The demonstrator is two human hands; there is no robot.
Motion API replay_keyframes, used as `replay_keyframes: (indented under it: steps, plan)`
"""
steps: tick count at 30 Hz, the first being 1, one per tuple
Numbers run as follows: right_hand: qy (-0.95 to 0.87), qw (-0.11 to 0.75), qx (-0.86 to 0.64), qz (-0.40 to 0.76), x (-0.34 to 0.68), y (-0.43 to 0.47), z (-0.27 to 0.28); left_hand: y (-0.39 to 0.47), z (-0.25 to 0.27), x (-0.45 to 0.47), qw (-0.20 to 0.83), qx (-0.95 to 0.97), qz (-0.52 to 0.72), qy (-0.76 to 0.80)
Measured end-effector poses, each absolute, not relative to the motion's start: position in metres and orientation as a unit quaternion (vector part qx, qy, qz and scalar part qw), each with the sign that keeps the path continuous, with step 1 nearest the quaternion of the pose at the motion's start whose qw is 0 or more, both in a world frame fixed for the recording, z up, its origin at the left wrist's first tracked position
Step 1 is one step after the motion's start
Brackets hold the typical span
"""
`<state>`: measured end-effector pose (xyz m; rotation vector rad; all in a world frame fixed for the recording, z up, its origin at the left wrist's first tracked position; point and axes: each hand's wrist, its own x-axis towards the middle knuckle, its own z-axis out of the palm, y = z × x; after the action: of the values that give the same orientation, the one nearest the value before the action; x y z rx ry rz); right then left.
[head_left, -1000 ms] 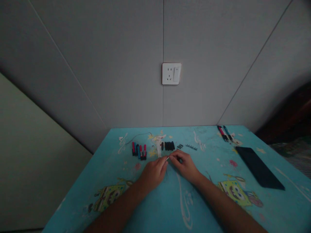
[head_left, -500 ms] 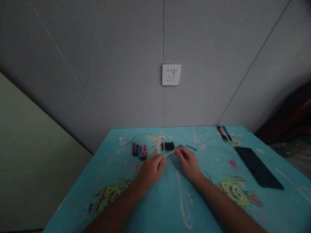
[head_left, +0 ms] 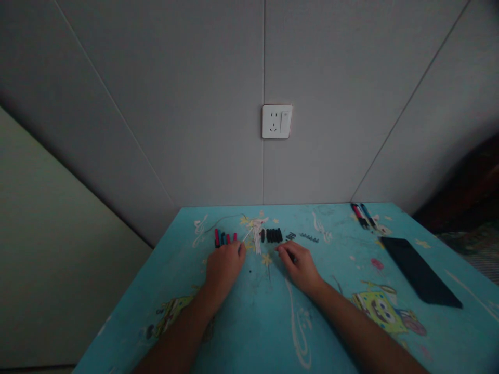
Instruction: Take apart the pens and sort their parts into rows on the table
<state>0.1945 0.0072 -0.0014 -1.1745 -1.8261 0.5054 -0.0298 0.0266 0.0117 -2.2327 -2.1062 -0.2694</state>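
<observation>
My left hand point(head_left: 225, 265) is closed just in front of the short pink, blue and black pen barrels point(head_left: 222, 238), covering their near ends. From its fingertips a thin white pen refill point(head_left: 247, 235) points up and to the right. Beside it several white refills point(head_left: 257, 240) lie in a bundle. My right hand point(head_left: 301, 264) rests on the table with thumb and forefinger pinched together; whatever they hold is too small to make out. Beyond it are a row of black ribbed pen grips point(head_left: 274, 235), small dark parts point(head_left: 290, 236) and a line of tiny dark pieces point(head_left: 309, 237).
Several pens point(head_left: 363, 216) lie at the table's back right. A flat black pouch-like sheet point(head_left: 421, 270) is on the right side. The blue cartoon-print table point(head_left: 265, 322) meets a grey wall with a white socket point(head_left: 277, 121).
My hands have moved apart. The left carried the white refill leftward to the pen barrels, and the refill's far end left my right fingers. My right hand stayed nearly in place, slightly lower.
</observation>
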Motion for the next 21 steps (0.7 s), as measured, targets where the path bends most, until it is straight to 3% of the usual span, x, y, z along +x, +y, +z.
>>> replay_keyframes:
  steps: [21]
  plan:
    - [-0.751,0.432,-0.460,0.194,0.1962,0.0079,-0.0040,0.0233,0.0131,-0.0253,-0.008,-0.729,-0.057,-0.682]
